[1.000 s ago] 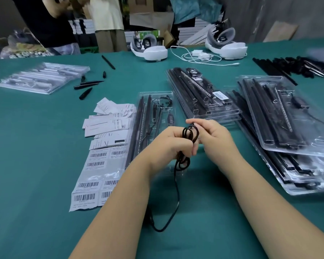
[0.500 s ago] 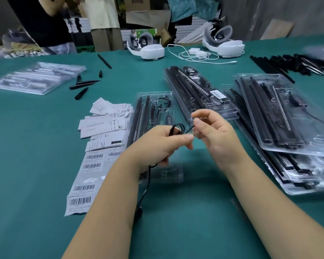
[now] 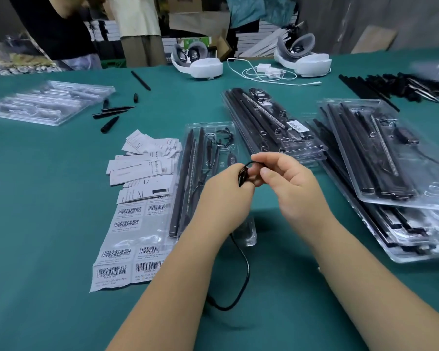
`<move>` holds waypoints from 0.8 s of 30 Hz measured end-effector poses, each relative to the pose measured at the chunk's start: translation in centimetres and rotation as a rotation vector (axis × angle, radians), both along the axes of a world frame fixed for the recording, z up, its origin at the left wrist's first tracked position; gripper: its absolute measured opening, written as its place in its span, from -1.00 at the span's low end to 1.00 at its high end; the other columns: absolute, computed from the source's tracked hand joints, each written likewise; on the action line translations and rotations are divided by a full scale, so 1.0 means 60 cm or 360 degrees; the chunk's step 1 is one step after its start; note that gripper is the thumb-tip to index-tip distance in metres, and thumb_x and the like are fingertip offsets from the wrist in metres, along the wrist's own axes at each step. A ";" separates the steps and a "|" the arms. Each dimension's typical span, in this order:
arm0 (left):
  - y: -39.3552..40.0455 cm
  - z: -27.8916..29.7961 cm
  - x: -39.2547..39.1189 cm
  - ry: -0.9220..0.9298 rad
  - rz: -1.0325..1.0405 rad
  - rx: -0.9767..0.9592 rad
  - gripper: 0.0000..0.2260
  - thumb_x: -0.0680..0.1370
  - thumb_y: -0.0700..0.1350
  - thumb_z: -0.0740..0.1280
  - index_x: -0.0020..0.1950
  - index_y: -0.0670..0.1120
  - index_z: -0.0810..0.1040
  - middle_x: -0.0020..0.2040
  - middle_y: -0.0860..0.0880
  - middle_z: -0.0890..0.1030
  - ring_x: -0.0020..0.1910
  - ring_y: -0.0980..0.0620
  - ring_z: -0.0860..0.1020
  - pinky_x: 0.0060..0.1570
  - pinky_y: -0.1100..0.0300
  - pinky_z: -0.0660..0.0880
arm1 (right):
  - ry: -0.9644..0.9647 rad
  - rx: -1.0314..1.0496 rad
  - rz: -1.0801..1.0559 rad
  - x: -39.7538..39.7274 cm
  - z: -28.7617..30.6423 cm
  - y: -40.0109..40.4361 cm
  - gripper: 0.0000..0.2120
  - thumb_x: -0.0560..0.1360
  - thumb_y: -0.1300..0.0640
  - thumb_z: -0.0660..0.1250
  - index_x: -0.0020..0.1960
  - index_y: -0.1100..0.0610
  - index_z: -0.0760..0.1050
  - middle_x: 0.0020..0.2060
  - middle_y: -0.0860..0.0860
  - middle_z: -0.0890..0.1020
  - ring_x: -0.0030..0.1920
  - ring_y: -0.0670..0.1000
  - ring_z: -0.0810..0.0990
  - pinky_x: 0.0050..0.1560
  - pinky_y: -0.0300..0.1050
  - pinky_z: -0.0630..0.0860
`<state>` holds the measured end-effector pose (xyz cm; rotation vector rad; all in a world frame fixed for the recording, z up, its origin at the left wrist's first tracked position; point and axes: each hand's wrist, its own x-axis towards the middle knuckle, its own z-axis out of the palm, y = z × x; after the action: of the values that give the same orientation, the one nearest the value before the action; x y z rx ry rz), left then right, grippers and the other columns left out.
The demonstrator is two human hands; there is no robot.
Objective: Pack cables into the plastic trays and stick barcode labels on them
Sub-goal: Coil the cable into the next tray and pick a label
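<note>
Left hand [image 3: 227,196] curled, gripping thin black cable [image 3: 242,269] | right hand [image 3: 288,184] pinching its loop | cable tail drooping toward green table's [image 3: 36,193] near edge | clear plastic tray [image 3: 208,153] just beyond hands | bare cloth nearer.

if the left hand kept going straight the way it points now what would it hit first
Probably the right hand: the left hand, gripping the black cable, points up-right at the right hand's fingertips, nearly touching. Depth is unclear.
</note>
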<state>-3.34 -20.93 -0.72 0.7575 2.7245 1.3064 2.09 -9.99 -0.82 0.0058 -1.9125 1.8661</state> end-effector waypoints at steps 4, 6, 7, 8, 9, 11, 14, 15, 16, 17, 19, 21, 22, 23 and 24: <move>-0.004 0.006 -0.010 -0.0350 0.0032 0.0488 -0.80 0.49 -0.15 0.31 -0.35 -0.05 0.45 -0.53 0.14 0.34 -0.52 0.15 0.28 -0.42 0.24 0.24 | -0.0034 0.0046 -0.0118 0.001 0.004 0.004 -0.65 0.55 0.39 0.19 0.00 -0.03 0.57 -0.10 0.03 0.60 -0.21 -0.18 0.62 0.01 -0.35 0.49; -0.003 0.012 -0.010 -0.0536 0.0048 0.0714 -0.73 0.45 -0.20 0.29 -0.39 -0.03 0.28 -0.54 0.15 0.22 -0.54 0.13 0.20 -0.48 0.26 0.20 | -0.0034 -0.0141 -0.0104 -0.001 0.004 0.009 -0.69 0.52 0.41 0.25 -0.03 0.02 0.57 -0.21 -0.01 0.64 -0.19 -0.11 0.64 0.04 -0.23 0.55; -0.001 0.015 -0.010 -0.0601 0.0051 0.0745 -0.73 0.43 -0.19 0.29 -0.39 -0.01 0.26 -0.52 0.15 0.21 -0.55 0.14 0.19 -0.52 0.28 0.20 | -0.0038 -0.0204 -0.0109 -0.001 0.004 0.010 -0.73 0.50 0.41 0.28 -0.05 0.05 0.57 -0.23 -0.01 0.65 -0.16 -0.07 0.64 0.06 -0.17 0.57; 0.000 0.016 -0.009 -0.0665 0.0046 0.0765 -0.75 0.41 -0.17 0.28 -0.41 0.01 0.27 -0.50 0.14 0.22 -0.54 0.14 0.20 -0.54 0.29 0.20 | -0.0046 -0.0239 -0.0114 -0.002 0.003 0.011 -0.75 0.48 0.41 0.31 -0.08 0.08 0.57 -0.25 -0.01 0.67 -0.15 -0.05 0.65 0.06 -0.13 0.58; 0.003 0.018 -0.009 -0.0734 0.0038 0.0792 -0.77 0.38 -0.14 0.27 -0.43 0.05 0.29 -0.48 0.12 0.25 -0.53 0.13 0.21 -0.53 0.28 0.20 | -0.0056 -0.0255 -0.0110 -0.002 0.003 0.011 -0.77 0.46 0.41 0.32 -0.10 0.09 0.59 -0.26 0.00 0.69 -0.15 -0.03 0.65 0.05 -0.12 0.59; 0.009 0.020 -0.008 -0.0841 0.0019 0.0824 -0.86 0.36 -0.07 0.25 -0.39 0.04 0.35 -0.43 0.08 0.30 -0.52 0.09 0.24 -0.50 0.26 0.20 | -0.0070 -0.0273 -0.0088 -0.002 0.003 0.010 -0.77 0.44 0.41 0.34 -0.14 0.09 0.61 -0.28 0.01 0.70 -0.19 -0.03 0.66 0.01 -0.14 0.60; 0.011 0.023 -0.007 -0.0903 0.0052 0.0856 -0.80 0.32 0.14 0.25 -0.37 0.04 0.42 -0.42 0.08 0.35 -0.51 0.09 0.27 -0.46 0.21 0.19 | -0.0075 -0.0303 -0.0038 -0.001 0.007 0.008 -0.77 0.43 0.42 0.34 -0.15 0.11 0.62 -0.29 0.00 0.70 -0.23 -0.04 0.67 -0.05 -0.21 0.60; 0.011 0.020 -0.007 -0.0854 0.0036 0.0851 -0.74 0.33 0.22 0.26 -0.42 0.07 0.42 -0.46 0.12 0.35 -0.53 0.11 0.28 -0.45 0.20 0.20 | -0.0074 -0.0315 0.0000 0.000 0.007 0.008 -0.78 0.43 0.43 0.34 -0.15 0.13 0.62 -0.29 0.00 0.70 -0.23 -0.04 0.68 -0.07 -0.23 0.59; 0.011 0.017 -0.005 -0.0797 0.0006 0.0828 -0.67 0.36 0.26 0.27 -0.45 0.07 0.40 -0.51 0.15 0.33 -0.55 0.14 0.28 -0.45 0.19 0.21 | -0.0075 -0.0323 0.0044 0.001 0.006 0.007 -0.78 0.43 0.44 0.33 -0.14 0.15 0.62 -0.28 0.01 0.71 -0.22 -0.04 0.68 -0.07 -0.24 0.59; 0.011 0.014 -0.003 -0.0744 -0.0024 0.0797 -0.63 0.39 0.28 0.30 -0.44 0.05 0.35 -0.54 0.16 0.30 -0.56 0.16 0.27 -0.45 0.19 0.23 | -0.0078 -0.0327 0.0083 0.002 0.006 0.006 -0.79 0.42 0.44 0.33 -0.14 0.16 0.62 -0.27 0.03 0.71 -0.20 -0.03 0.68 -0.06 -0.24 0.59; 0.011 0.013 0.000 -0.0653 -0.0052 0.0728 -0.59 0.46 0.24 0.33 -0.36 0.00 0.29 -0.55 0.17 0.25 -0.57 0.18 0.25 -0.45 0.21 0.25 | -0.0084 -0.0341 0.0125 0.002 0.005 0.006 -0.82 0.39 0.43 0.35 -0.13 0.19 0.62 -0.25 0.04 0.71 -0.18 -0.01 0.68 -0.04 -0.20 0.59; 0.013 0.013 0.001 -0.0556 -0.0038 0.0650 -0.60 0.51 0.21 0.30 -0.34 -0.02 0.29 -0.57 0.16 0.26 -0.56 0.18 0.26 -0.43 0.18 0.29 | -0.0092 -0.0361 0.0144 0.002 0.005 0.005 -0.84 0.33 0.38 0.39 -0.12 0.21 0.59 -0.26 0.04 0.70 -0.20 -0.02 0.67 -0.06 -0.18 0.60; 0.015 0.013 0.002 -0.0504 -0.0015 0.0652 -0.60 0.53 0.20 0.27 -0.36 -0.02 0.29 -0.57 0.16 0.28 -0.56 0.17 0.28 -0.41 0.17 0.30 | -0.0097 -0.0390 0.0157 0.002 0.005 0.006 -0.82 0.29 0.33 0.42 -0.11 0.20 0.58 -0.28 0.04 0.70 -0.22 -0.02 0.66 -0.08 -0.17 0.61; 0.016 0.014 0.004 -0.0434 0.0004 0.0703 -0.59 0.54 0.19 0.25 -0.38 -0.02 0.29 -0.57 0.16 0.30 -0.55 0.17 0.29 -0.40 0.19 0.30 | -0.0101 -0.0443 0.0177 0.002 0.005 0.007 -0.76 0.24 0.28 0.43 -0.09 0.19 0.55 -0.30 0.06 0.69 -0.25 -0.02 0.66 -0.13 -0.15 0.61; 0.017 0.013 0.006 -0.0323 0.0009 0.0770 -0.60 0.54 0.18 0.24 -0.39 -0.01 0.29 -0.56 0.16 0.33 -0.54 0.18 0.29 -0.41 0.24 0.30 | -0.0101 -0.0514 0.0207 0.003 0.006 0.008 -0.69 0.20 0.25 0.45 -0.08 0.17 0.50 -0.31 0.07 0.69 -0.27 -0.01 0.67 -0.18 -0.15 0.61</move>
<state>-2.98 -19.90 0.05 0.5923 2.2771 1.9550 2.24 -9.54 -0.48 -0.0332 -1.6635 2.2684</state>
